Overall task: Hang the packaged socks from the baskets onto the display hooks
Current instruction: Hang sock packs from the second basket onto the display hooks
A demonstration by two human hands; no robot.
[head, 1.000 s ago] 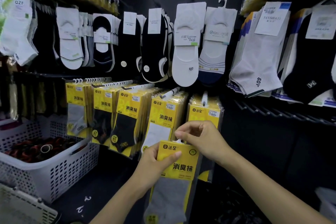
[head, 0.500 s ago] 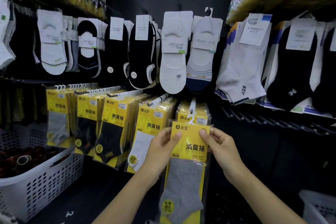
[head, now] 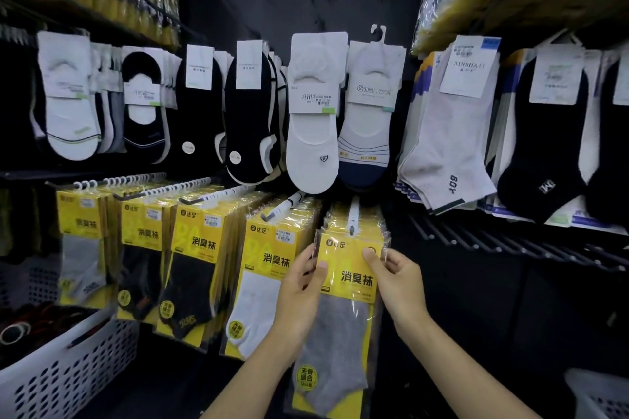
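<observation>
A yellow pack of grey socks [head: 343, 330] hangs in front of me at the tip of the rightmost lower display hook [head: 353, 214], in front of several like packs. My left hand [head: 299, 296] pinches the pack's left edge near the top. My right hand [head: 396, 277] pinches its right edge, thumb on the yellow card. The pack's white hanger is at the hook's end; I cannot tell whether it is fully on.
More hooks to the left carry yellow packs [head: 272, 265] of white, black and grey socks. Loose socks hang on the row above [head: 311, 119]. A white perforated basket [head: 68, 374] stands low left, another basket [head: 602, 395] low right. Bare hooks [head: 476, 238] stick out on the right.
Both hands have lifted the grey sock pack up from waist height to the tip of the rightmost hook. The right hand has shifted from the hanger tab to the pack's right edge.
</observation>
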